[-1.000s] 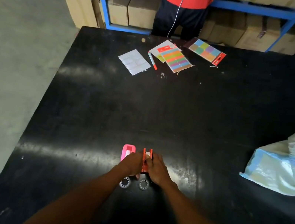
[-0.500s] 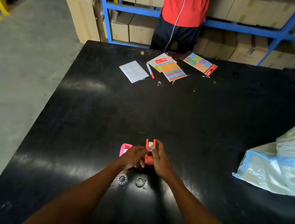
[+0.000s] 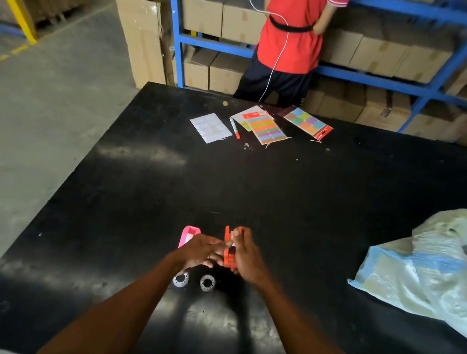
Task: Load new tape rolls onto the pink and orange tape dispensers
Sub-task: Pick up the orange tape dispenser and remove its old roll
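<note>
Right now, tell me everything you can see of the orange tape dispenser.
The orange tape dispenser is a small, bright orange piece that looks like moulded plastic, with two thin side walls and a pale part showing between them. It stands roughly on end over the black table; whether it touches the table cannot be told. The right hand wraps its right side, with a fingertip at its upper tip, and the left hand meets it from the left. No tape roll shows clearly in it. The pink tape dispenser lies just to its left.
</note>
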`<state>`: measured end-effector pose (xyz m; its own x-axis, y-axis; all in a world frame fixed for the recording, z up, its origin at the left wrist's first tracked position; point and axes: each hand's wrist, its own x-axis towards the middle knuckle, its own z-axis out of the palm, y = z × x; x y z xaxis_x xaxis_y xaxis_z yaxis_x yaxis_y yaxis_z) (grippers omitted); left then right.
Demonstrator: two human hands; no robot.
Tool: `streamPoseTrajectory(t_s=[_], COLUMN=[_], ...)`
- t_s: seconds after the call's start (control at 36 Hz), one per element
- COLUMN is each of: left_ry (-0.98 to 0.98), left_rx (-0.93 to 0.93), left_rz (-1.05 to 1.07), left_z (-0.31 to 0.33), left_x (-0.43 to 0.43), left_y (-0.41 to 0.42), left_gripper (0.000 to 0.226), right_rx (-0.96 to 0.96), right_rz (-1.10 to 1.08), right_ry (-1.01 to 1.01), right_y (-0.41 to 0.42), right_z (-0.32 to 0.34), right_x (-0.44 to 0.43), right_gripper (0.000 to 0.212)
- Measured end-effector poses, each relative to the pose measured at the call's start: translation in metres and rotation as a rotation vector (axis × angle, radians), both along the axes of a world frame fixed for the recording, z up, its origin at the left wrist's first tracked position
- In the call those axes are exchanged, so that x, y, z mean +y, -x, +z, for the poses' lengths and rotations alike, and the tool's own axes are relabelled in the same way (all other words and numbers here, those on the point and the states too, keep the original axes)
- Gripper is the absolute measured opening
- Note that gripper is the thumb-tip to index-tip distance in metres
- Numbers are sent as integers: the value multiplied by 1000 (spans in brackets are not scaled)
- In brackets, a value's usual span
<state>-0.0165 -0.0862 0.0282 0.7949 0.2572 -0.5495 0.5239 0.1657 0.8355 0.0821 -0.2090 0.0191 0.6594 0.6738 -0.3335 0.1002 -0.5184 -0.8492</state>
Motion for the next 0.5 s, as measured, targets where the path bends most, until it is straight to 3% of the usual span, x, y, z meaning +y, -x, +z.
streamPoseTrajectory(t_s=[0.28, 0.5], left_ry=[-180, -158], left_rx=[45, 86], left_rz=[-67, -6], left_z=[10, 10], left_x=[6, 54], left_y=[-2, 1], left_gripper=[45, 42], right_rx=[-19, 32], right_rz=[-29, -232], right_ry=[12, -28], right_y=[-2, -16], right_z=[0, -12], right_x=[0, 5], right_gripper=[34, 41])
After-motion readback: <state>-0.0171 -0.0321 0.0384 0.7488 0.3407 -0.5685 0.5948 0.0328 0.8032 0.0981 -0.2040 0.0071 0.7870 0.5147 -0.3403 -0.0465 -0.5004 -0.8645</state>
